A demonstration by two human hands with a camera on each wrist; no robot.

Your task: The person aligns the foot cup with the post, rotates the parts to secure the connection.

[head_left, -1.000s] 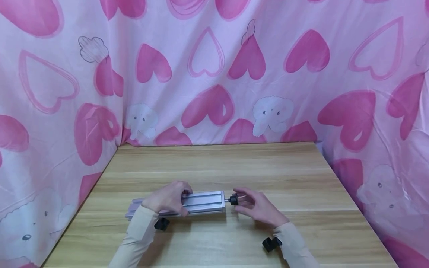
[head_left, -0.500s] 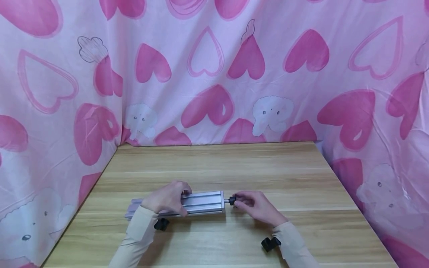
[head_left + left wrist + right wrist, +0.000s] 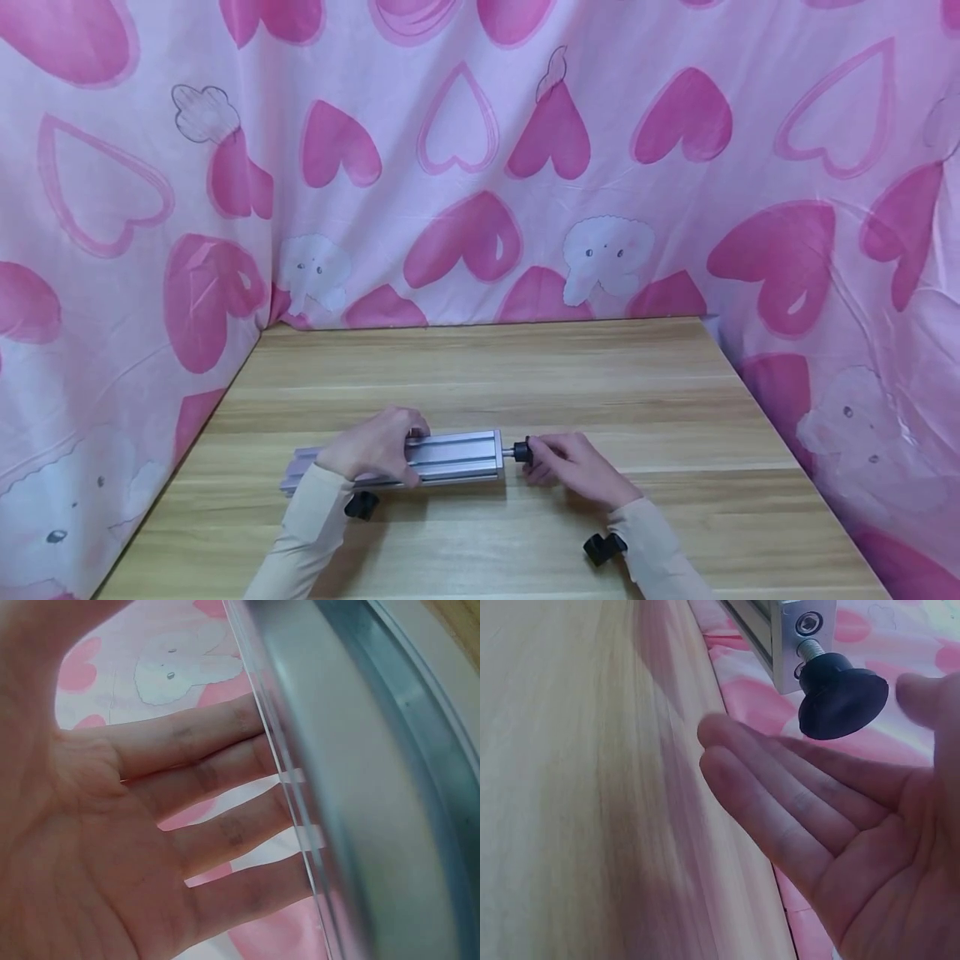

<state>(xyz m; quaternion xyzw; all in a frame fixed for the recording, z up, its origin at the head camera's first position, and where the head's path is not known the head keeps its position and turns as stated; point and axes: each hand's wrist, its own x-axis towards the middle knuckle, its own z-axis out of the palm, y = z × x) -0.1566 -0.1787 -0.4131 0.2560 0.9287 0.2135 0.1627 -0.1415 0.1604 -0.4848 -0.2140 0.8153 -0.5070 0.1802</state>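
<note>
My left hand (image 3: 380, 445) grips a silver aluminium extrusion profile (image 3: 459, 458), thumb on the near side and fingers over the far side. The left wrist view shows the fingers (image 3: 217, 776) reaching behind the metal (image 3: 337, 750). From the profile's right end sticks out a threaded stud with a black levelling foot (image 3: 522, 452). My right hand (image 3: 572, 467) is at this foot, thumb and forefinger at its rim. In the right wrist view the thumb lies close beside the foot (image 3: 844, 701), with the other fingers extended below it.
Two black pieces lie on the wooden table (image 3: 480, 367): one black part (image 3: 362, 505) beside the left wrist, another black part (image 3: 604, 548) by the right sleeve. Pink heart-patterned fabric (image 3: 465, 242) hangs around the back and sides.
My right hand has closed from spread fingers onto the levelling foot, then its thumb and fingers have shifted around it. The left hand and the profile stay nearly still.
</note>
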